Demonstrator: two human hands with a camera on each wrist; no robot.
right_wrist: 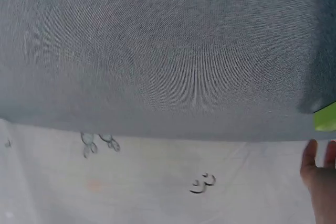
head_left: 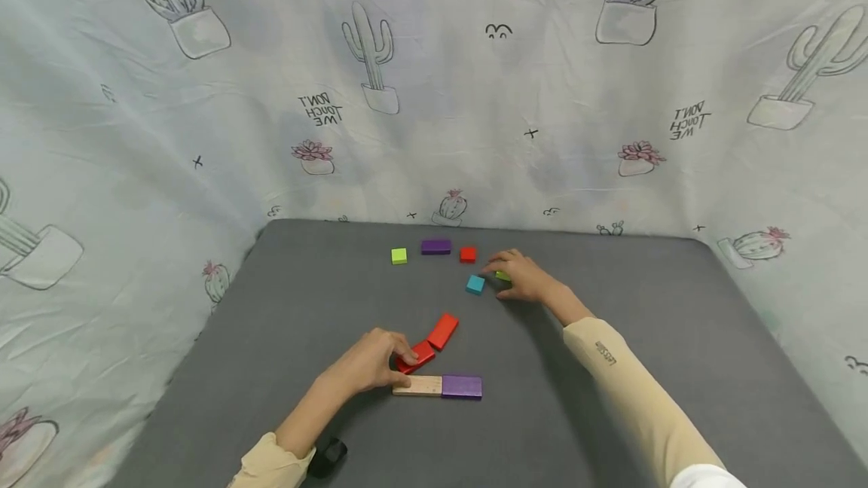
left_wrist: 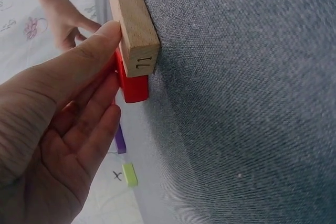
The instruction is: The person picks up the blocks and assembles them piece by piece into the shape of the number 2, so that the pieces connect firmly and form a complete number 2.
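Note:
In the head view my left hand (head_left: 371, 358) rests over a red block (head_left: 419, 355) and a plain wooden block (head_left: 417, 386). The left wrist view has the thumb touching the wooden block (left_wrist: 135, 30), numbered 71 on its end; the red block (left_wrist: 135, 90) sits beside it. A purple block (head_left: 463, 387) continues the wooden one's line, and another red block (head_left: 443, 331) slants away from the first. Farther off, my right hand (head_left: 525, 277) spreads around a lime block (head_left: 503, 276), partly hidden by it. Its fingertips appear slightly apart from that lime block (right_wrist: 325, 118) in the right wrist view.
A blue block (head_left: 475, 284) lies just left of my right hand. Behind it are a small red block (head_left: 468, 254), a purple block (head_left: 436, 247) and another lime block (head_left: 398, 256). A black object (head_left: 328, 458) is by my left sleeve. Patterned curtain (head_left: 434, 81) surrounds the grey table (head_left: 576, 413).

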